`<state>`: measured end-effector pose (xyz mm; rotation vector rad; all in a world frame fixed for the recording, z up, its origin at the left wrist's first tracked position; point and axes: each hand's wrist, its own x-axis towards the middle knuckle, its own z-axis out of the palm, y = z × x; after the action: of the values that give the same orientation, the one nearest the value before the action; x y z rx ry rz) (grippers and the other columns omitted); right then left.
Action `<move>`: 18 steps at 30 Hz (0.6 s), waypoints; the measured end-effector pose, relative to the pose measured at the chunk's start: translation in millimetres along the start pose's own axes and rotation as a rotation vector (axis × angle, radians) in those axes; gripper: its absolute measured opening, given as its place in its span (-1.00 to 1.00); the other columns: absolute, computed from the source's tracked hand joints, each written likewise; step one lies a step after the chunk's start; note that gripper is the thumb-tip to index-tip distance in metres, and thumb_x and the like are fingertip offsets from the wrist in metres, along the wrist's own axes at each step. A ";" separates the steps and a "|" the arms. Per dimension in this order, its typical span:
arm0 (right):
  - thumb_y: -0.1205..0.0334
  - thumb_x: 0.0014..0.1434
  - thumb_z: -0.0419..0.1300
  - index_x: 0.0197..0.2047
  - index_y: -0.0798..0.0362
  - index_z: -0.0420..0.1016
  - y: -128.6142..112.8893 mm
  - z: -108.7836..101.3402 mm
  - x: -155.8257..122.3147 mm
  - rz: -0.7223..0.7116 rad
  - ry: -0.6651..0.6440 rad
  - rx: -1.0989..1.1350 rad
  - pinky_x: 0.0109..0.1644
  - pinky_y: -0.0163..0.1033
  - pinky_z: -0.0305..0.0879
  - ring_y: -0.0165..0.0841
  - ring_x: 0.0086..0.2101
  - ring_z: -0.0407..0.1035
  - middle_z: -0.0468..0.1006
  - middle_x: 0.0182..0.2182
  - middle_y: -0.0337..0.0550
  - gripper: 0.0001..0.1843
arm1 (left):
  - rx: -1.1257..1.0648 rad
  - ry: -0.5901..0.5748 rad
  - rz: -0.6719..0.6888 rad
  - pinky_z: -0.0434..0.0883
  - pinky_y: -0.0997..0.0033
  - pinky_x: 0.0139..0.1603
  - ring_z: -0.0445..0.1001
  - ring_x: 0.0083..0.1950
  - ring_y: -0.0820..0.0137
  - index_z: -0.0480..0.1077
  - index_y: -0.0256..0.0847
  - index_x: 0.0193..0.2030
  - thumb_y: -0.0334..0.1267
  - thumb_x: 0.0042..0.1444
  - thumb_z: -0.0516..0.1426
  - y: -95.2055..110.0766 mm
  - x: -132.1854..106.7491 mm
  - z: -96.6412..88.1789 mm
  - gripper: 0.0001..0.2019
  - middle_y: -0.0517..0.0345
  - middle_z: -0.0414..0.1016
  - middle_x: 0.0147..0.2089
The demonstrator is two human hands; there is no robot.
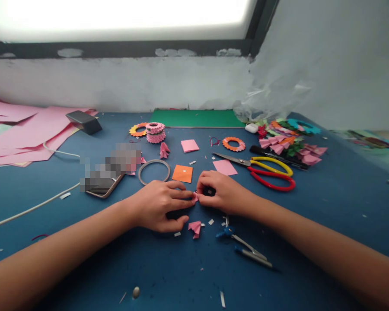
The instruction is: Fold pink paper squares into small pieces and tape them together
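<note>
A: Head view. What do the hands hold?

B: One thing between them: a small pink folded paper piece (pixel 195 197), low over the blue tabletop (pixel 327 207), near the front middle. The left hand (pixel 160 207) pinches it from one side, forefinger stretched out and thumb tucked below. The right hand (pixel 222 194) is curled tight and grips the other side with its fingertips.

A: Step in hand?

B: By my reading, a fold is being pressed or tightened. The paper is mostly hidden by the fingertips, so I cannot tell the exact crease.

A: What lies close by?

B: A finished-looking pink pleated paper unit (pixel 195 228) lies just below the hands, apart from them. A blue-hinged metal drawing compass (pixel 243 246) is near the right wrist. An orange paper square (pixel 182 173) and a thin metal ring (pixel 154 171) sit just beyond the left hand. The red-and-yellow-handled scissors (pixel 269 172) lie beyond the right hand, untouched.

A: What does a next move call for?

B: Judging by how small the piece is, an even pinch from both sides and fine fingertip control, so the fold does not spring open.
</note>
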<state>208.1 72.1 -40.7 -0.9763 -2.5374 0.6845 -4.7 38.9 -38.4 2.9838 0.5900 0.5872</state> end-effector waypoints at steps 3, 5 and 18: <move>0.38 0.02 0.22 -0.44 0.11 0.39 0.2 0.2 0.3 -0.001 0.004 -0.001 -0.31 -0.29 0.14 -0.38 -0.38 0.23 0.38 -0.43 -0.20 -0.94 | -0.005 -0.001 -0.008 0.53 0.18 -0.13 0.49 -0.06 0.16 0.47 -0.30 -0.09 -0.24 0.10 0.06 0.2 0.0 0.4 -0.70 0.03 0.58 -0.08; 0.38 0.03 0.22 -0.44 0.11 0.39 0.1 0.5 0.5 -0.002 0.005 0.000 -0.30 -0.29 0.14 -0.38 -0.38 0.24 0.39 -0.42 -0.20 -0.94 | -0.011 0.005 -0.012 0.53 0.18 -0.13 0.49 -0.05 0.16 0.47 -0.29 -0.09 -0.24 0.10 0.06 0.1 -0.6 0.4 -0.70 0.03 0.58 -0.08; 0.34 0.05 0.20 -0.45 0.10 0.37 -4.0 1.5 0.1 -0.003 0.020 -0.012 -0.30 -0.28 0.14 -0.37 -0.38 0.24 0.39 -0.43 -0.20 -0.92 | -0.051 -0.056 -0.026 0.48 0.15 -0.05 0.47 -0.02 0.18 0.45 -0.26 -0.07 -0.16 0.09 0.07 -0.1 1.4 -3.2 -0.67 -0.01 0.54 -0.01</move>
<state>205.3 69.2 -39.8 -0.9790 -2.5278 0.6559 -4.8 39.4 -34.9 2.9293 0.5997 0.5069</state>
